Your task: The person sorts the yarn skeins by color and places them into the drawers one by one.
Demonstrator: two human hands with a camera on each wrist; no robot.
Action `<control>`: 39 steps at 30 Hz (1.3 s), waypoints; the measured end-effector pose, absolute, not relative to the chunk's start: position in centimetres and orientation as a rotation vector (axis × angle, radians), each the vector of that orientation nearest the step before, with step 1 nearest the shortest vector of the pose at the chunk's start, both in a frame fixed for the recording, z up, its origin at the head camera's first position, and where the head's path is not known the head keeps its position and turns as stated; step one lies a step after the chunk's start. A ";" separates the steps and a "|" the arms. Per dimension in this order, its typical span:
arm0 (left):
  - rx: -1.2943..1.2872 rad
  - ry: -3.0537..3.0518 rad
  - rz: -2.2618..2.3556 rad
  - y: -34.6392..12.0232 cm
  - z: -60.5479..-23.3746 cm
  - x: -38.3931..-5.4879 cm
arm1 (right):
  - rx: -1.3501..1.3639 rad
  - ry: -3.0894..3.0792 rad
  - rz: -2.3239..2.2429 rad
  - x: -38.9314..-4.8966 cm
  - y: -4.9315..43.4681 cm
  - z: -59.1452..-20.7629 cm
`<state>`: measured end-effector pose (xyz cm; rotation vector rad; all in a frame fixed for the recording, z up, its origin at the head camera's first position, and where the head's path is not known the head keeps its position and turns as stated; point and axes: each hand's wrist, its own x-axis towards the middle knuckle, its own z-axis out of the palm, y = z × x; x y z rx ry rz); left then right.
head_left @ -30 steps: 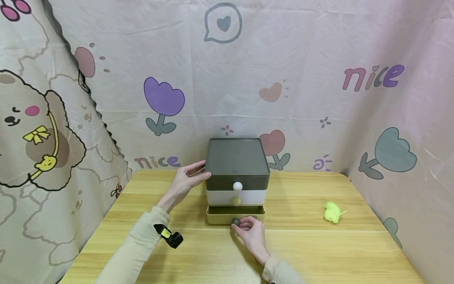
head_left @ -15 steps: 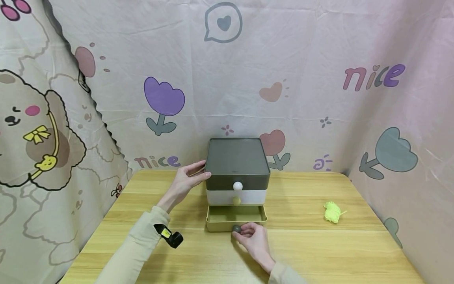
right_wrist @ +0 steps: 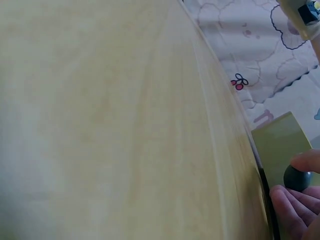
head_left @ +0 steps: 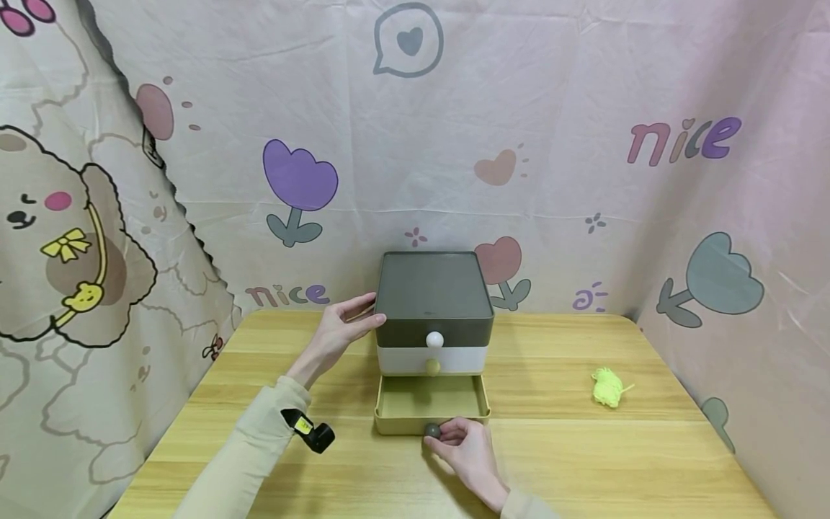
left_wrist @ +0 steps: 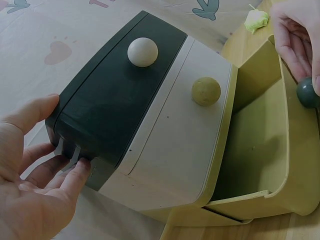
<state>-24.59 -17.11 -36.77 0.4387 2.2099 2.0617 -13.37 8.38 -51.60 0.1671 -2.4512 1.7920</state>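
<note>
A small three-tier drawer cabinet (head_left: 433, 285) has a dark top tier, a white middle tier and an olive bottom drawer (head_left: 431, 425). That bottom drawer stands pulled out, and its inside looks bare. My right hand (head_left: 468, 454) pinches the drawer's dark round knob (head_left: 431, 430) between thumb and fingers. At the cabinet's upper left front corner, my left hand (head_left: 337, 331) holds the dark tier. In the left wrist view the thumb lies at its upper edge, with the fingertips (left_wrist: 82, 165) on its side. The white knob (left_wrist: 143, 52) and olive knob (left_wrist: 206, 91) are untouched.
A fuzzy yellow-green bundle (head_left: 608, 388) lies on the wooden table (head_left: 558, 461) to the right. Printed cloth (head_left: 558, 86) hangs close behind the cabinet and along both sides. A black camera mount (head_left: 310, 432) is on the left sleeve.
The bottom drawer has slid out toward me, with my right hand moving along on its knob. More of the drawer's inside shows. My left hand and the cabinet body have stayed put.
</note>
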 end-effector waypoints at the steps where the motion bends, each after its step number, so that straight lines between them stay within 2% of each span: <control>1: 0.439 2.209 2.061 -17.1 -36.8 -24.6 | 0.172 -2.448 1.796 -13.3 8.4 -51.6; 26: 0.427 2.226 2.054 -17.2 -36.7 -24.6 | 0.259 -2.438 1.772 -12.7 9.2 -51.4; 35: 0.436 2.202 2.070 -17.1 -36.5 -24.5 | 0.332 -2.493 1.733 -12.7 11.0 -51.5; 39: 0.441 2.200 2.074 -17.0 -36.5 -24.5 | 0.273 -2.519 1.761 -12.6 12.6 -51.2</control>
